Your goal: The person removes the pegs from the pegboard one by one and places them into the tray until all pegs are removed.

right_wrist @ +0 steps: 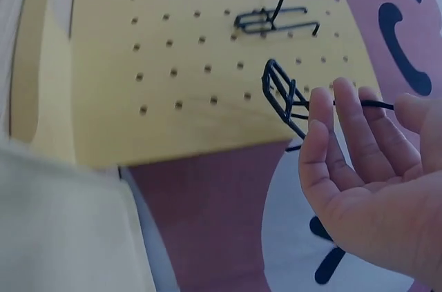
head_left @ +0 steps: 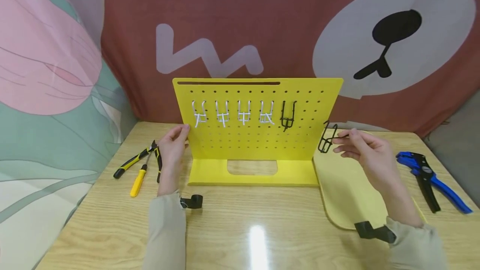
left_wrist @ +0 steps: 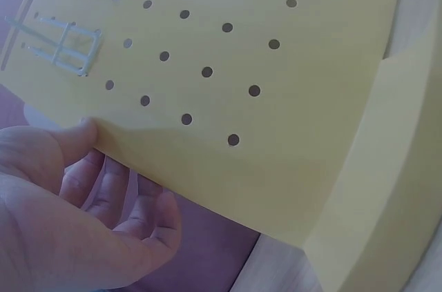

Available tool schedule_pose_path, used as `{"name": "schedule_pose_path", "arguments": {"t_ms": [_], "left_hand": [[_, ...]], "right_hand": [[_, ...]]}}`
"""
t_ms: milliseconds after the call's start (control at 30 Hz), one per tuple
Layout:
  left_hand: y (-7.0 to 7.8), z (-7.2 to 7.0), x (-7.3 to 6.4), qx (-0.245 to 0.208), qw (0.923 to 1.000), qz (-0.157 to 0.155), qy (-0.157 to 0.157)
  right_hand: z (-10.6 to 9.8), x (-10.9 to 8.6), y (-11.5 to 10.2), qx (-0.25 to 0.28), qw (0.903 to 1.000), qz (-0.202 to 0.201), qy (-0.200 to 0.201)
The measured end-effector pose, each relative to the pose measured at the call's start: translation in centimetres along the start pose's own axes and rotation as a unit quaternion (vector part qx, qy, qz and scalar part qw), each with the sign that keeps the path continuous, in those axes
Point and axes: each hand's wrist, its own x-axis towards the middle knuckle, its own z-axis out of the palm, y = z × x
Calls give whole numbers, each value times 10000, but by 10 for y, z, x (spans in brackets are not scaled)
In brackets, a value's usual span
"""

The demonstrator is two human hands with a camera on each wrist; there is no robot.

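A yellow pegboard [head_left: 255, 145] stands upright on its base. My left hand [head_left: 173, 147] pinches its left edge; in the left wrist view the thumb [left_wrist: 79, 139] lies on the front and the curled fingers are behind the edge. Several white wire hooks [head_left: 244, 112] hang in a row on the board, with one black hook [head_left: 287, 116] at the row's right end. Just beyond the board's right edge, my right hand [head_left: 369, 153] pinches another black pegboard hook [head_left: 327, 138] by its prong. In the right wrist view that hook [right_wrist: 277, 92] is apart from the board's face.
Under my right hand lies a yellow tray [head_left: 337, 203]. A blue-and-black wire stripper [head_left: 427, 174] is on the table at the far right. Left of my left hand are yellow-and-black cutting pliers [head_left: 131, 163] and a yellow screwdriver [head_left: 138, 181]. A printed cloth [head_left: 210, 3] hangs behind.
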Motion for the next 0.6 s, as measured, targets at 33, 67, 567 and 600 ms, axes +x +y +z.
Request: {"name": "schedule_pose_path", "arguments": {"t_ms": [33, 67, 567, 600], "left_hand": [[0, 0, 0, 1, 10000, 5, -4], [0, -1, 0, 25, 10000, 10, 1], [2, -2, -1, 101, 9999, -111, -29], [2, -2, -1, 102, 9999, -104, -23]], "right_hand": [[-4, -1, 1, -62, 10000, 37, -25], [-8, -1, 2, -106, 9999, 64, -52], [-45, 14, 25, -744, 9903, 1170, 75], [-47, 17, 28, -748, 9895, 1235, 56]]}}
